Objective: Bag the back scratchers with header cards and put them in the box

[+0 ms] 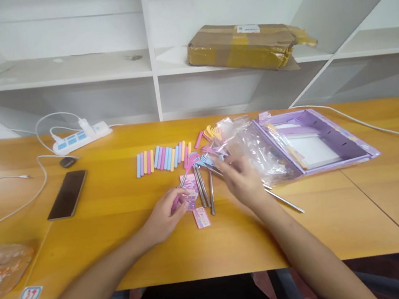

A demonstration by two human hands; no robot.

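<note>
My left hand (166,214) is closed around the pink handle of a back scratcher, whose thin metal rod and pink claw head (192,160) point up and to the right. Blurred by motion, my right hand (240,176) hovers beside blue claw heads (206,160); its fingers are bent, and whether they grip anything cannot be made out. Several metal rods (211,192) lie between my hands. Under and beside them are a pink printed card (190,186) and a smaller card (201,217). Yellow claw heads (212,133) lie farther back. Pastel handle sleeves (163,158) form a row to the left.
Clear plastic bags (255,146) lie against an open purple box (337,165) on the right. On the left are a phone (67,195), a power strip (83,138) with cables and an orange bag (3,268). A taped carton (244,48) sits on the shelf (78,70).
</note>
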